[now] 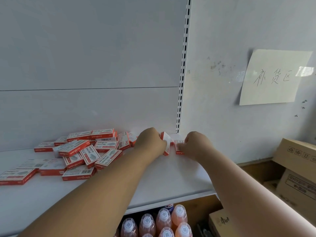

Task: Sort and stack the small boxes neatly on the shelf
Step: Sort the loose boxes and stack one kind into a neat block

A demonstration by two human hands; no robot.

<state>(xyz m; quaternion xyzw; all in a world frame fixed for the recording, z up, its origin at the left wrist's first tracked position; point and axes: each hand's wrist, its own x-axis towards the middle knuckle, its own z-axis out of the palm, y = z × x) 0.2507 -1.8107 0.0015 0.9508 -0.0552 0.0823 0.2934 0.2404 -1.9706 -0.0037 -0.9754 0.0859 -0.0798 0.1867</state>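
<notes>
Just right of the frame's centre, the left hand (151,142) is gripping a small red-and-white box (165,142), its fingers curling around the box's near side so that the box is standing tilted on one end on the white shelf (179,178). Only the back of this hand is facing the camera, so how tightly the fingers are closing cannot be told.

Immediately to its right, the right hand (196,145) is resting on a second box (179,147) that is lying flat near the shelf's right rear corner, just beside the slotted upright (183,65). Its fingers are bending down over the box's right edge and touching it; whether they are pinching it or only pressing cannot be told.

In the left half of the frame, a loose pile of matching boxes (82,151) is lying scattered and overlapping on the shelf, some face up, some tilting against one another.

At the bottom centre, orange bottles (164,221) with clear caps are standing below the shelf. On the right, cardboard cartons (297,168) are sitting against the wall, under a paper sign (273,77) with handwritten characters.
</notes>
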